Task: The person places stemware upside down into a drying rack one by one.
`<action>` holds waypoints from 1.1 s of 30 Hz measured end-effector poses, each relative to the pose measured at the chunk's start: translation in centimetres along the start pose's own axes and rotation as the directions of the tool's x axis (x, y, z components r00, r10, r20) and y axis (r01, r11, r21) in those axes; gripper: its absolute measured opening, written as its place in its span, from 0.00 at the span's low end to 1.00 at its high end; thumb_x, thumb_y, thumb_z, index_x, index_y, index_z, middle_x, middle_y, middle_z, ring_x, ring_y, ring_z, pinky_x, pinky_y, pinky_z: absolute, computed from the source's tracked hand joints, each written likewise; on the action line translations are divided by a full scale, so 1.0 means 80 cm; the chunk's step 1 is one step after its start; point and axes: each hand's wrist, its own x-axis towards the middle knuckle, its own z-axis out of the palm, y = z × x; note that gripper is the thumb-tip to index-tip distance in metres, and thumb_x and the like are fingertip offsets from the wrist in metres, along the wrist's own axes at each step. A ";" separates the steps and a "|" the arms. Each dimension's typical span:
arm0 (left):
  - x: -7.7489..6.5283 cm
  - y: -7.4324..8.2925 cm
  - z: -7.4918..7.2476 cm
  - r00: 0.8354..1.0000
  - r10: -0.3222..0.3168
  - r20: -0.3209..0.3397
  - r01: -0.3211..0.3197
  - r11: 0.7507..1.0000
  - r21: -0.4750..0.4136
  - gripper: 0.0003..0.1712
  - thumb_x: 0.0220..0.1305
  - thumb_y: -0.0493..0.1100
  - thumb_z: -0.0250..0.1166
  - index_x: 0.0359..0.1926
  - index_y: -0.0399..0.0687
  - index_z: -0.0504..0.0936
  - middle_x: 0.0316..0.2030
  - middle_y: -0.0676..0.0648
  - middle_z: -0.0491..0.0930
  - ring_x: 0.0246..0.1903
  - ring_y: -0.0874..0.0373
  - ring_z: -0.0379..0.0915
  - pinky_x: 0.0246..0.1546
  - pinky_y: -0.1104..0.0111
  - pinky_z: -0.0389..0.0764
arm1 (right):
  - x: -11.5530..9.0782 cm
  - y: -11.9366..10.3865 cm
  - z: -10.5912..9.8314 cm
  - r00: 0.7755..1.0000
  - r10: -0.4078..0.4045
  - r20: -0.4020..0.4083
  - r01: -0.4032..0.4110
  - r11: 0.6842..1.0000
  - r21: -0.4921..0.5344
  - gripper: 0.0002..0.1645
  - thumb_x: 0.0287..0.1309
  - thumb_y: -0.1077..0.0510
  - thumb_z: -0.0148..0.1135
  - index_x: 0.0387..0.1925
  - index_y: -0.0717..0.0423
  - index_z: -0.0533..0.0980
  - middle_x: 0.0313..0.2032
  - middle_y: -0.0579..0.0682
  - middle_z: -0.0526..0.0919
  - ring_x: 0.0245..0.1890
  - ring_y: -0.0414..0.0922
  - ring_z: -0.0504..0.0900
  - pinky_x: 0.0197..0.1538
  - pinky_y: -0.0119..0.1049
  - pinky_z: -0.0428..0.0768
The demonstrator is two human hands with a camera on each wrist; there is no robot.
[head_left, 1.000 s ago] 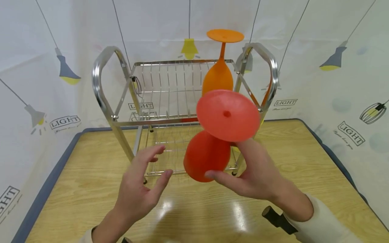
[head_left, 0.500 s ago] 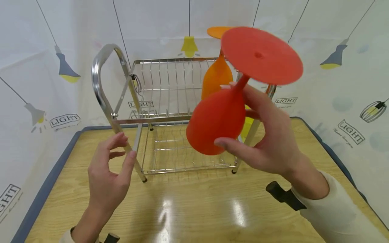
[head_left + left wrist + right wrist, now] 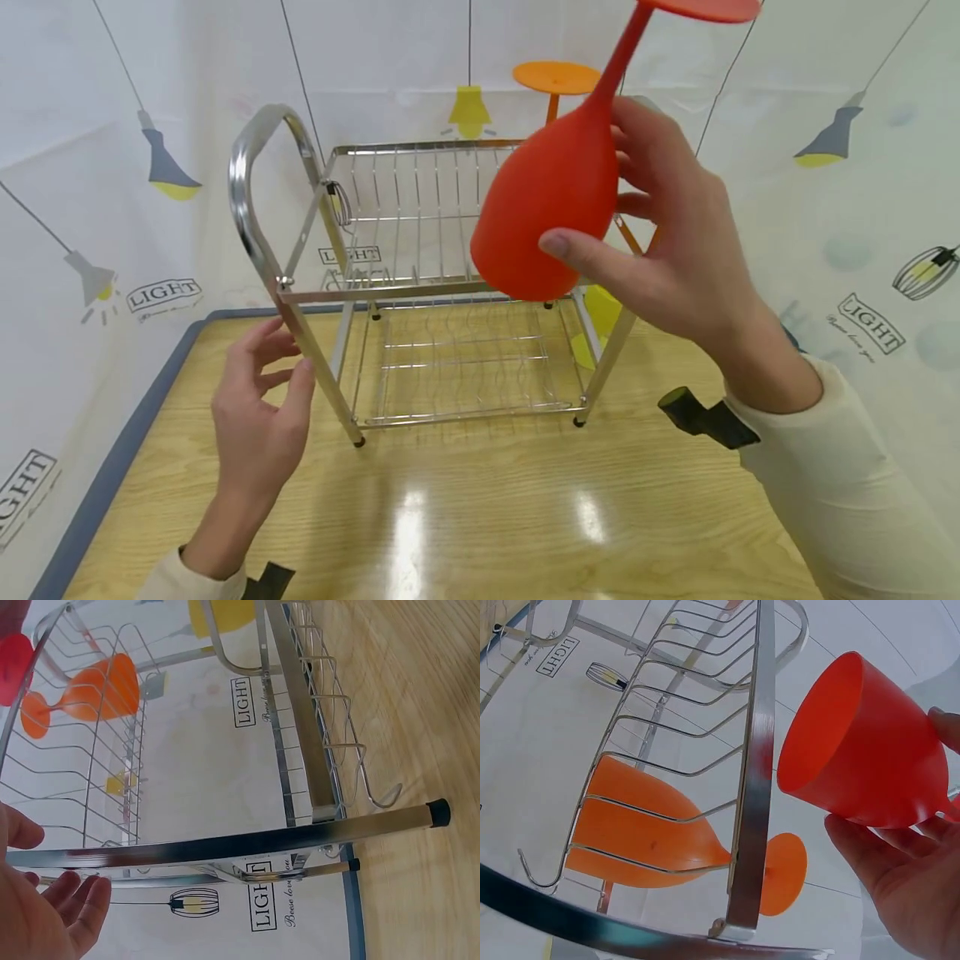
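My right hand grips a red wine glass by its bowl, thumb on the near side. The glass is held upside down and tilted, its stem up toward the right and its foot cut off by the top of the head view. In the right wrist view its open mouth faces the silver dish rack. An orange wine glass stands upside down in the rack's upper tier, partly behind the red one in the head view. My left hand, fingers loosely bent, is beside the rack's left front leg, holding nothing.
The two-tier rack has a wire lower shelf and rubber feet on a wood-grain table. Something yellow is behind its right leg. A white sheet printed with lamps surrounds the table at back and sides.
My right hand has lifted the red wine glass from low in front of the rack to above the upper tier's front bar. My left hand has drawn back left to the rack's leg.
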 end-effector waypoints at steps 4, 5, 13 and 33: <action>0.004 0.000 0.003 0.997 -0.057 0.045 0.055 0.998 0.031 0.27 0.61 0.27 0.61 0.62 0.40 0.73 0.43 0.42 0.81 0.42 0.71 0.76 0.39 0.86 0.76 | 0.016 0.001 0.006 0.996 0.067 0.052 -0.066 0.998 -0.024 0.44 0.50 0.62 0.71 0.68 0.59 0.62 0.57 0.48 0.76 0.55 0.41 0.77 0.51 0.32 0.82; 0.005 0.000 0.004 0.996 -0.069 0.052 0.067 0.997 0.046 0.26 0.61 0.28 0.61 0.61 0.40 0.74 0.43 0.43 0.81 0.41 0.72 0.76 0.38 0.86 0.76 | 0.020 0.002 0.008 0.994 0.086 0.060 -0.084 0.996 -0.032 0.44 0.51 0.61 0.71 0.68 0.58 0.62 0.57 0.47 0.76 0.56 0.39 0.76 0.51 0.33 0.82; 0.011 -0.002 0.010 0.992 -0.109 0.059 0.101 0.988 0.120 0.19 0.59 0.27 0.63 0.52 0.33 0.76 0.38 0.42 0.80 0.37 0.75 0.73 0.33 0.88 0.76 | 0.047 0.007 0.037 0.959 0.213 0.186 -0.207 0.977 -0.051 0.45 0.55 0.54 0.70 0.69 0.57 0.59 0.60 0.48 0.73 0.54 0.41 0.75 0.53 0.36 0.81; 0.013 -0.005 0.009 0.990 -0.099 0.102 0.086 0.988 0.128 0.18 0.58 0.24 0.64 0.50 0.30 0.75 0.36 0.40 0.78 0.38 0.75 0.71 0.32 0.88 0.76 | 0.087 0.035 0.090 0.839 0.435 0.326 -0.302 0.872 -0.385 0.42 0.58 0.46 0.65 0.67 0.53 0.57 0.61 0.48 0.73 0.58 0.43 0.73 0.53 0.34 0.81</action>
